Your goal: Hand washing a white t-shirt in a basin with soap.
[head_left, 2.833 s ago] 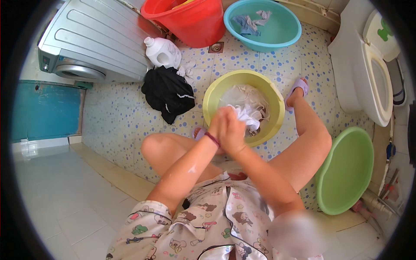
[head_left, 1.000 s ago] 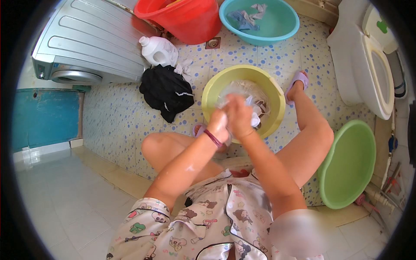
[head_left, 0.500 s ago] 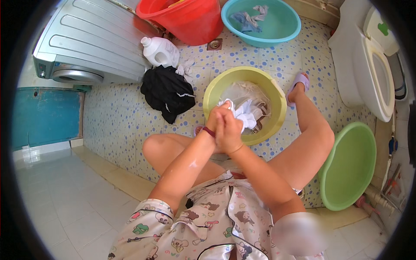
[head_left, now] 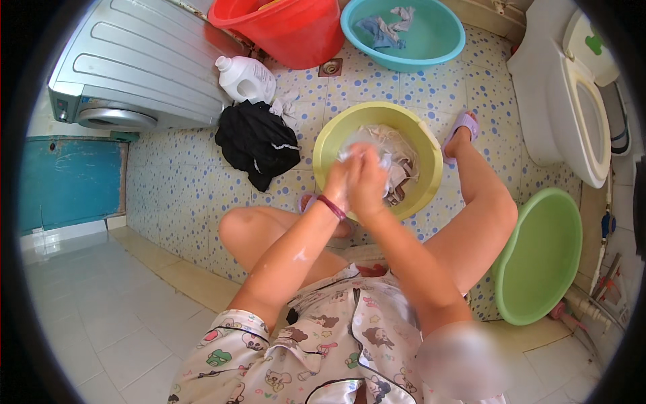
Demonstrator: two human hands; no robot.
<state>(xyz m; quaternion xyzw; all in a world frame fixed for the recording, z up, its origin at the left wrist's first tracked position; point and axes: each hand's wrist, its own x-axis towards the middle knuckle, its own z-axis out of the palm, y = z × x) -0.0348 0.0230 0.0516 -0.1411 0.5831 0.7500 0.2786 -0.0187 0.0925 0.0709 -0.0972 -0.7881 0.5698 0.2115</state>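
A yellow basin (head_left: pixel 328 145) stands on the spotted tile floor between my knees, with a pale wet cloth (head_left: pixel 398 156) lying in it. Over the basin, my left hand (head_left: pixel 338 180) and my right hand (head_left: pixel 369 180) are pressed together, both gripping a bunched part of that cloth. A dark band circles my left wrist. Soap suds cling to my left forearm.
A black garment (head_left: pixel 257 143) lies on the floor left of the basin, beside a white detergent jug (head_left: pixel 244 78). Behind stand a red bucket (head_left: pixel 289 27) and a teal basin (head_left: pixel 431 37) holding clothes. A washing machine (head_left: pixel 134 67) is at left, a toilet (head_left: pixel 572 94) and a green basin (head_left: pixel 538 259) at right.
My two hands keep rubbing the cloth over the yellow basin, shifting slightly forward and back. The view has shifted a little.
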